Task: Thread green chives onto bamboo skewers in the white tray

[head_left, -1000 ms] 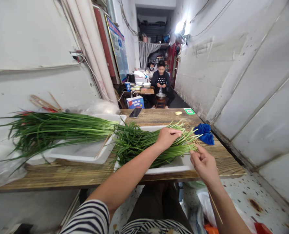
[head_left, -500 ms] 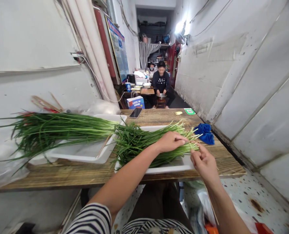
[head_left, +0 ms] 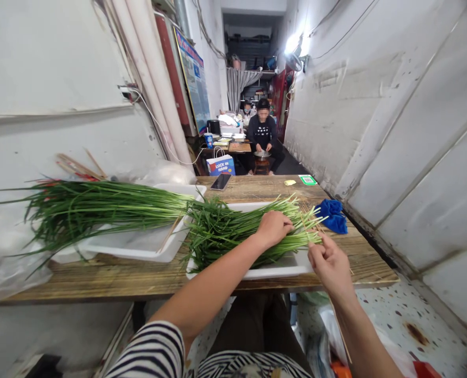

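Note:
Long green garlic chives (head_left: 241,226) lie in a white tray (head_left: 272,272), pale stem ends to the right. My left hand (head_left: 274,228) rests over the stems, its fingers closed on some of them. At the stem ends, my right hand (head_left: 331,262) is pinched around a thin bamboo skewer (head_left: 341,333), whose long end hangs down beside my wrist. The skewer's tip is hard to make out among the stems. A second heap of chives (head_left: 111,210) lies across another white tray (head_left: 134,254) on the left.
On the wooden table (head_left: 138,281) are a phone (head_left: 221,181), a green code card (head_left: 307,180), a small yellow item (head_left: 290,182) and a blue cloth (head_left: 333,216). Plastic bags (head_left: 12,262) lie at left. Behind the table a person (head_left: 262,131) sits with a metal bowl; another is farther back.
My left hand has moved slightly left along the stems, away from my right hand. The right hand stays at the stem ends. The view has shifted a little.

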Demonstrator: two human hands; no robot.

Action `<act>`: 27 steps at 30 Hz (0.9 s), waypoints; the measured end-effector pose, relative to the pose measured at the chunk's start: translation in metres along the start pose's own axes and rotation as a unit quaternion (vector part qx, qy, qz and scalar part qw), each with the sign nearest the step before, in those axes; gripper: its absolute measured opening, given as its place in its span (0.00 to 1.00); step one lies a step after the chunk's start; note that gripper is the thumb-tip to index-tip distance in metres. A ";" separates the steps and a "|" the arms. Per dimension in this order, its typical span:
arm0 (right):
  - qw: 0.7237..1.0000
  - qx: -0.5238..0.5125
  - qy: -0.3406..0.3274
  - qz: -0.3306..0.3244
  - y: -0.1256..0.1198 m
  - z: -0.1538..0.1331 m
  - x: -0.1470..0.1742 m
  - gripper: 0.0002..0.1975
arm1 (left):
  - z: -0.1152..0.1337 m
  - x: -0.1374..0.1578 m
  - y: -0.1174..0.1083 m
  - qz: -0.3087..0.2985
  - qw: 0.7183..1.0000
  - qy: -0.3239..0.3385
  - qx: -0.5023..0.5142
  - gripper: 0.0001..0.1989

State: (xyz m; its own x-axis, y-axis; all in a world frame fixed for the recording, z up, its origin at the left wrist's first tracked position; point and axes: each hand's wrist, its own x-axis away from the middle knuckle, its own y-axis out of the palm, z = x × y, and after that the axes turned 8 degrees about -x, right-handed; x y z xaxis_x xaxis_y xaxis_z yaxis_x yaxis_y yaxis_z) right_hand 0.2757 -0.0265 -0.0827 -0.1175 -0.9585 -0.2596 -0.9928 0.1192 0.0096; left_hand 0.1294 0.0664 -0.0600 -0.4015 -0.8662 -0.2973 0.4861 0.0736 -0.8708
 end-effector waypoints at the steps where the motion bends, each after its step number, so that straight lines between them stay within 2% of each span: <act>1: 1.000 -0.002 -0.001 -0.001 0.000 0.000 0.000 0.18 | 0.001 0.000 0.001 0.007 1.000 -0.006 -0.011 0.09; 5: 1.000 -0.003 -0.010 0.002 -0.001 0.002 -0.001 0.19 | 0.003 -0.001 0.007 0.018 0.999 -0.015 -0.040 0.10; 8: 1.000 0.005 -0.017 0.006 -0.002 0.003 -0.002 0.18 | 0.005 -0.002 0.008 0.032 0.999 -0.039 -0.003 0.09; 12: 1.000 -0.004 -0.009 -0.008 -0.004 0.005 -0.004 0.17 | 0.007 -0.001 0.003 0.062 0.989 -0.063 0.121 0.10; 16: 0.999 -0.028 0.003 -0.015 -0.004 0.005 -0.006 0.19 | 0.008 -0.002 -0.001 0.055 0.952 -0.125 0.273 0.12; 19: 1.000 -0.025 0.004 -0.018 -0.004 0.003 -0.005 0.20 | 0.008 -0.002 -0.002 0.054 0.932 -0.136 0.331 0.14; 27: 0.999 -0.020 -0.005 -0.028 -0.005 0.002 -0.004 0.20 | 0.005 -0.003 0.000 0.074 0.926 -0.129 0.348 0.14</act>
State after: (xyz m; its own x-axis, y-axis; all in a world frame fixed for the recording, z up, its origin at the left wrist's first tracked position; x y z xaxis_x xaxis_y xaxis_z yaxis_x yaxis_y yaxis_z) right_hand 0.2810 -0.0226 -0.0835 -0.0610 -0.9610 -0.2699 -0.9980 0.0540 0.0331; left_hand 0.1342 0.0667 -0.0569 -0.1355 -0.9680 -0.2112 0.9390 -0.0575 -0.3391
